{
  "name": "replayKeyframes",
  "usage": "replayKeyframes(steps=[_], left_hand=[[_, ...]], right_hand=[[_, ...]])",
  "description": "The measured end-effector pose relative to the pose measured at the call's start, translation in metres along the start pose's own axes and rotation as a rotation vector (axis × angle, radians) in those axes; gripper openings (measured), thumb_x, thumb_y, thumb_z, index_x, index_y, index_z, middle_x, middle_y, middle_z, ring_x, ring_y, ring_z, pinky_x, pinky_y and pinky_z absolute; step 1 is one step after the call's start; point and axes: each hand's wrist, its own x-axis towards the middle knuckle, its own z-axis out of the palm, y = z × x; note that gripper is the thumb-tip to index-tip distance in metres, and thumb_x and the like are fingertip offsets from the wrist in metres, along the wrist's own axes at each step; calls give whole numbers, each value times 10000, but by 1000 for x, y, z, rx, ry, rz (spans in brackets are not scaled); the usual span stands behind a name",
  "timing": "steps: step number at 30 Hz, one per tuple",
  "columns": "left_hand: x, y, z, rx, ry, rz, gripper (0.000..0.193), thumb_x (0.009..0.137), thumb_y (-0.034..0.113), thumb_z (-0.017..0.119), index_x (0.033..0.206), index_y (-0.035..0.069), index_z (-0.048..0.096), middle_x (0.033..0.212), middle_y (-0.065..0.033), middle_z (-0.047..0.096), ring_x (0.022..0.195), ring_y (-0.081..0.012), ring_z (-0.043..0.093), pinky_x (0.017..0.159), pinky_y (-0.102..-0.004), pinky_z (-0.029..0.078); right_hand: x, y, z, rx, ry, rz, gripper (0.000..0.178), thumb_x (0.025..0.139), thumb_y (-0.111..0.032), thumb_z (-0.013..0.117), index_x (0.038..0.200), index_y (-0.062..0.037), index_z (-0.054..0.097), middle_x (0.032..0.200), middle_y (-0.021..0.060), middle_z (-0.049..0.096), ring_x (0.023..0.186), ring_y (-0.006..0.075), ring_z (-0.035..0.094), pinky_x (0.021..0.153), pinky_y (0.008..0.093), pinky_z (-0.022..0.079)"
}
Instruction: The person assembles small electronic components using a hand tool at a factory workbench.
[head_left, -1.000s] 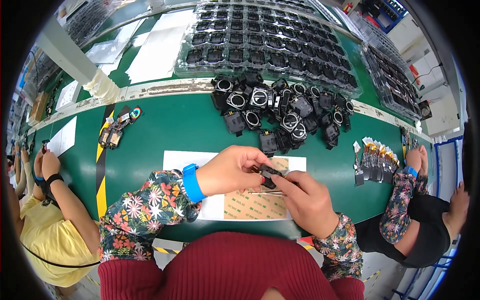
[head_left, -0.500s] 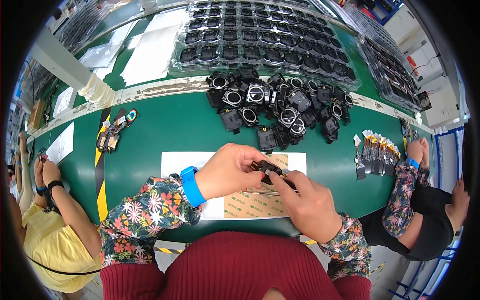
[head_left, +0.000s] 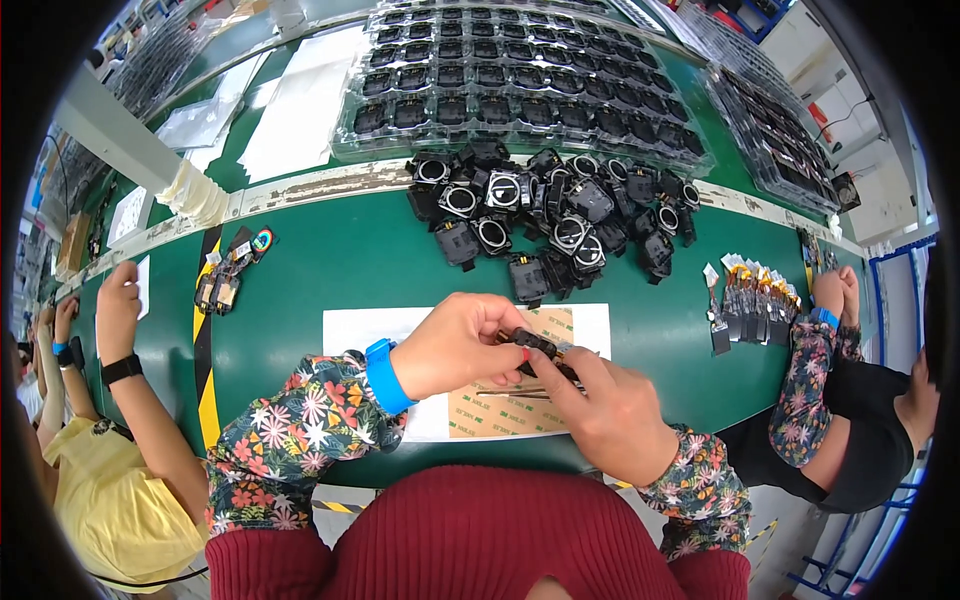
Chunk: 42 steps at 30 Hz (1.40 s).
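Above a brown-backed sheet (head_left: 500, 415) on white paper, both my hands meet around one small black plastic housing (head_left: 533, 342). My left hand (head_left: 450, 345) pinches its left end between thumb and fingers. From the right, my right hand (head_left: 615, 410) has its thumb and fingers closed on the other end, and they cover much of the housing. A thin metal tool like tweezers (head_left: 510, 393) lies on the brown sheet below it. Ahead of my hands is a heap of similar black housings (head_left: 560, 215), several with round silver rings.
Clear trays of black housings (head_left: 500, 80) stand behind the heap. To the right lie small parts with orange flex cables (head_left: 755, 300); to the left, a few small modules (head_left: 225, 280) beside yellow-black tape (head_left: 205, 380). Co-workers' arms (head_left: 145, 400) are on both sides.
My hands have shifted slightly, the housing tilting and more covered by my right fingers. More of the thin metal tool shows. The co-worker on the left has raised an arm.
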Motion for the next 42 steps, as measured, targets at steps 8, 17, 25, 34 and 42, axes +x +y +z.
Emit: replayKeyframes(steps=[8, 17, 25, 34, 42], left_hand=[[0, 3, 3, -5, -53, 10, 94, 816, -74, 505, 886, -14, 487, 842, -92, 616, 707, -132, 645, 611, -232, 537], [13, 24, 17, -5, -26, 122, 96, 836, -61, 481, 920, -15, 472, 899, -102, 615, 787, -152, 649, 641, -238, 537], [13, 0, 26, 680, -113, 430, 160, 756, -31, 553, 910, 11, 545, 984, -123, 636, 855, -201, 634, 705, -291, 507], [19, -12, 26, 741, -83, 565, 143, 733, 17, 564, 873, 33, 547, 810, -114, 599, 691, -273, 587, 614, -364, 470], [22, -14, 25, 884, -113, 597, 169, 742, 30, 580, 897, 33, 513, 1115, -145, 601, 835, -307, 616, 698, -361, 491]], right_hand=[[-9, 10, -3, 428, 179, 102, 318, 744, -34, 566, 1056, -14, 625, 958, 106, 542, 696, 189, 581, 555, 282, 477], [-49, 46, -8, 1193, 373, 540, 228, 886, -186, 564, 932, 32, 610, 1012, 111, 548, 751, 142, 545, 653, 240, 447], [-25, 55, 10, 1403, 476, 672, 139, 869, -20, 563, 987, 53, 570, 979, 111, 595, 845, 174, 627, 790, 290, 519], [-10, 61, 24, 1354, 372, 769, 171, 875, -59, 582, 996, 61, 573, 959, 116, 628, 835, 164, 631, 794, 285, 521], [-2, 58, 25, 1375, 405, 764, 183, 876, -56, 576, 1024, 52, 576, 947, 125, 640, 818, 179, 639, 771, 290, 530]])
